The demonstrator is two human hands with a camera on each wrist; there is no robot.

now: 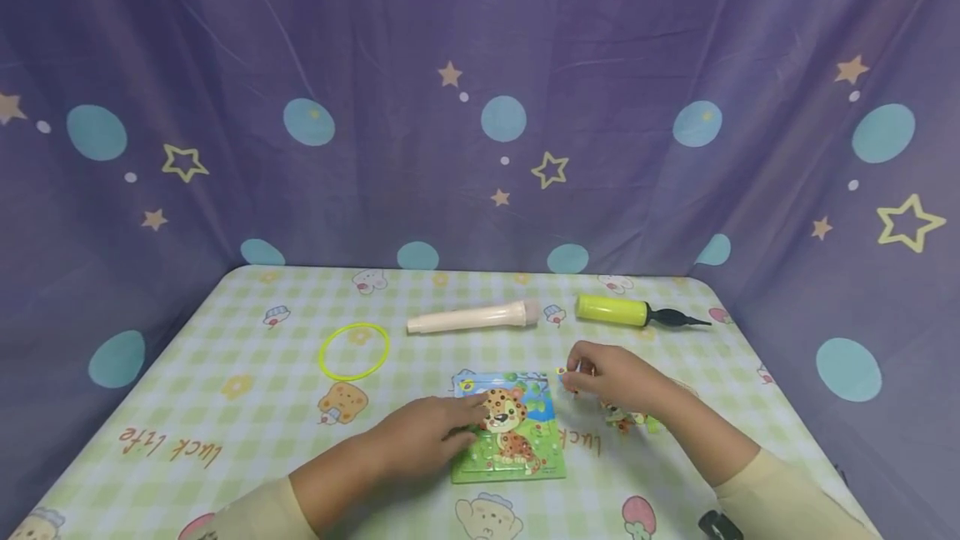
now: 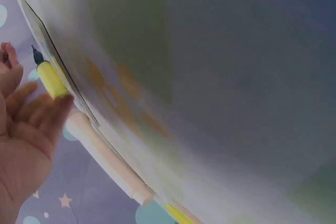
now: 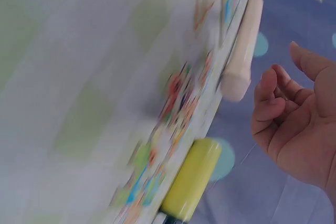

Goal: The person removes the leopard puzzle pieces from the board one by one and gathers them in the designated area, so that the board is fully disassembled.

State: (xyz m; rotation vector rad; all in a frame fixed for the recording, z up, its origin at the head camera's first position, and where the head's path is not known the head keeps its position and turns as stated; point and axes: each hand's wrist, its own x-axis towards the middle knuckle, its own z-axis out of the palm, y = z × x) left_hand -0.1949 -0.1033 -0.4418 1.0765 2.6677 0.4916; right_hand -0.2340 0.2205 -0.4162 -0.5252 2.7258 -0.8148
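Left hand (image 1: 423, 440) lies flat, fingers straight, pinning the leopard puzzle (image 1: 510, 427). Just beyond its corner, right hand (image 1: 611, 375) pinches a puzzle piece (image 1: 562, 372). Picture looks mostly filled in; loose pieces (image 1: 628, 418) wait under the right wrist on the counter (image 1: 225, 373).

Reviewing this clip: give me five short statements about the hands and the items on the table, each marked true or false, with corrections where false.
1. The left hand rests on the leopard puzzle board. True.
2. The right hand grips the yellow pump. False: the pump lies apart, farther back on the table; the hand is by loose puzzle pieces right of the board and seems to pinch a small piece.
3. The yellow-green ring lies left of the cream tube. True.
4. The ring sits around the tube. False: they lie apart.
5. The pump's black nozzle points toward the tube. False: it points away, to the right.
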